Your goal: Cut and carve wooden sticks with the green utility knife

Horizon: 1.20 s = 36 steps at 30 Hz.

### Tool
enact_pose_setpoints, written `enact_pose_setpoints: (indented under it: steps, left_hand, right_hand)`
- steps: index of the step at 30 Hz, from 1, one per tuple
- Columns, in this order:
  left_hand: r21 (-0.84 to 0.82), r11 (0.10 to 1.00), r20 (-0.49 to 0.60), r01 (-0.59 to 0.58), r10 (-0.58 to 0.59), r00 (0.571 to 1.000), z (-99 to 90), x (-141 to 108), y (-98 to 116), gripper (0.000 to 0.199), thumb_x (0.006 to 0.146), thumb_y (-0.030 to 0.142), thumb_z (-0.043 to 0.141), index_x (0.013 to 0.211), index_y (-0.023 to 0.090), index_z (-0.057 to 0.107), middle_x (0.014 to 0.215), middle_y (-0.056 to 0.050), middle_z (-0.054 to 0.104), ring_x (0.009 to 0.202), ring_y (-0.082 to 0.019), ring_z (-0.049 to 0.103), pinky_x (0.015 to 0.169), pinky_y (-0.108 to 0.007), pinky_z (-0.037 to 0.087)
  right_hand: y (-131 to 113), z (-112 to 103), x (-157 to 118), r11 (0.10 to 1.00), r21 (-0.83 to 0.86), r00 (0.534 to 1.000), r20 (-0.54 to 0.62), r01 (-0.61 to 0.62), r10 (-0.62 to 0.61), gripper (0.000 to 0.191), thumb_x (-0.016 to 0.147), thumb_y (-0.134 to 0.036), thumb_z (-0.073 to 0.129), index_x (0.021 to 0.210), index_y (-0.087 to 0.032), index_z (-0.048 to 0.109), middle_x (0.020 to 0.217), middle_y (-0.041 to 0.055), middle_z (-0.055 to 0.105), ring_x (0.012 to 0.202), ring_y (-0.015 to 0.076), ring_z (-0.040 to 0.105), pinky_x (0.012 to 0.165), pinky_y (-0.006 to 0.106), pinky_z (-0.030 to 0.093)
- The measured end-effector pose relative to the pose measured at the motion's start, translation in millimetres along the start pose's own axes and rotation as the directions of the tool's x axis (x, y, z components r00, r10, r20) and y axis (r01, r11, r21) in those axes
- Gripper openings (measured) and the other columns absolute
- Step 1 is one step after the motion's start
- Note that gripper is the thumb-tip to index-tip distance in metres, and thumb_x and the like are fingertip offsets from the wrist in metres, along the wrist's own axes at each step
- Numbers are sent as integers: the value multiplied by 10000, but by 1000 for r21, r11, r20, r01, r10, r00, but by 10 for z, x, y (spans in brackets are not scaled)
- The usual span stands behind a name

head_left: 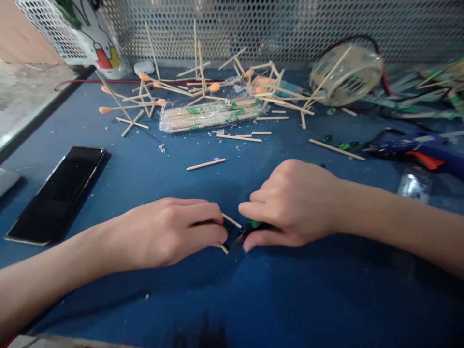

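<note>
basically my left hand [174,231] pinches sticks [232,221], likely for steadiness, in front of the packet [212,115]; right hand [290,205] clasps a tool [255,224].

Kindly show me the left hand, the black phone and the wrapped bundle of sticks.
Left hand [172,233], head view: back of the hand.
Black phone [60,194], head view: middle of its screen.
Wrapped bundle of sticks [213,115], head view: middle of the clear wrapper.
</note>
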<state>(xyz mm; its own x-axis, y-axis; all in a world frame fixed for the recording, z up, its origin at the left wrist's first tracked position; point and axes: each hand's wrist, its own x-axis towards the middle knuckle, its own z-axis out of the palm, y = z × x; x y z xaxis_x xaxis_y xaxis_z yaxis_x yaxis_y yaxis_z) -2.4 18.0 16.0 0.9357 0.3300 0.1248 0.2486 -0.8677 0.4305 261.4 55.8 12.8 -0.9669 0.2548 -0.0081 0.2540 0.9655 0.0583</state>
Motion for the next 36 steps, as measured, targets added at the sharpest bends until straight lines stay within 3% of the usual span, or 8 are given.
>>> enact_pose_setpoints:
  steps: [3, 6, 17, 25, 31, 36]
  left_hand:
    - [-23, 1000, 38, -17, 18, 999, -48, 8, -34, 280, 1083, 192, 408, 1043, 149, 682, 1013, -81, 678, 919, -163, 651, 798, -264, 532]
    - [-49, 999, 50, 9, -7, 999, -84, 11, -42, 282, 1083, 185, 404, 1051, 163, 684, 1022, -74, 678, 911, -158, 640, 802, -257, 524]
    - [-137, 989, 49, 61, -54, 997, -94, 27, -35, 147, 1011, 130, 560, 1036, 168, 699, 1023, -53, 691, 917, -151, 641, 798, -224, 510]
    - [-159, 987, 22, 19, -16, 1000, -48, 3, -83, 204, 1039, 150, 496, 1048, 124, 699, 1021, -86, 681, 956, -177, 622, 859, -247, 491]
    - [-158, 987, 12, 17, -16, 1000, -31, 12, -106, 224, 1048, 176, 488, 1052, 133, 708, 1031, -89, 684, 989, -181, 630, 898, -257, 506]
    - [-153, 988, -23, -27, 24, 999, -14, -1, -124, 218, 1046, 187, 498, 1045, 126, 707, 1056, -108, 689, 992, -189, 629, 906, -269, 499]
  right_hand:
    - [-13, 55, -10, 1000, 0, 991, -130, -10, 10, 564, 1009, -677, 328, 749, -215, 519, 521, -38, 553, 418, 124, 416, 547, 300, 59]
    - [-94, 66, -7, 999, -5, 984, -171, -53, 51, 529, 1010, -658, 352, 754, -226, 516, 511, -51, 540, 404, 137, 429, 533, 303, 60]
    - [-211, 40, -5, 994, -15, 989, -107, -107, 105, 479, 1021, -607, 361, 736, -245, 494, 512, -47, 547, 382, 163, 428, 523, 320, 91]
    - [-195, 0, 11, 993, -84, 997, -8, -78, 78, 495, 1047, -599, 268, 771, -249, 484, 514, -46, 566, 403, 182, 478, 536, 324, 130]
    - [-209, -15, 26, 996, -77, 996, 80, -45, 51, 517, 1048, -605, 258, 777, -236, 498, 496, -39, 567, 393, 150, 413, 566, 309, 120]
    - [-214, -13, -76, 995, -81, 999, -6, -54, 54, 531, 1041, -633, 262, 779, -235, 497, 541, -47, 563, 453, 154, 427, 577, 317, 172]
